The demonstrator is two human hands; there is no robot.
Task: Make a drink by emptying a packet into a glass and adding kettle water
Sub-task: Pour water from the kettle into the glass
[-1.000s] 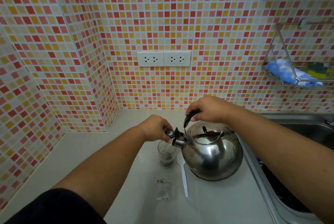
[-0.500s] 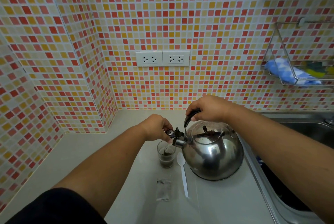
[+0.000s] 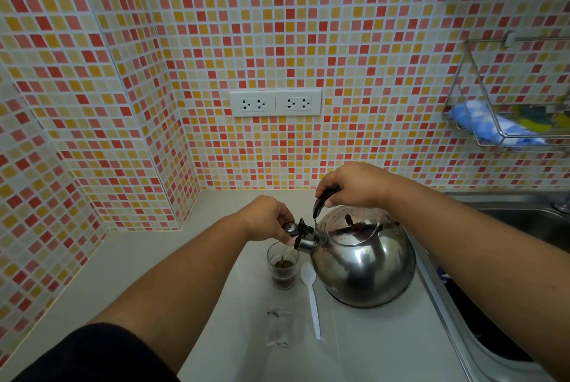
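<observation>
Packet (image 3: 279,326), one, clear and emptied, lying flat on the counter (image 3: 154,258) nearest the viewer, below the left hand's fingers; its contents and print are hard to make out. Spoon (image 3: 311,295), one, white plastic, just right of the packet, bowl end pointing toward the kettle. Glass (image 3: 282,264), one, upright directly under the left fingertips, dark liquid in its lower part; a thin stream enters it from the spout. Kettle (image 3: 364,261), one, steel, tipped toward the glass, its base edge on the counter. Left hand (image 3: 266,218), fingers pinched on the black spout cap (image 3: 291,228), holding it lifted. Right hand (image 3: 354,185), fingers curled closed around the black handle (image 3: 324,199), most of which is hidden. Sink (image 3: 524,221), cut off at right. Wall sockets (image 3: 275,102), two plates. Wire rack (image 3: 509,116), one, partly out of frame, contents blurred.
</observation>
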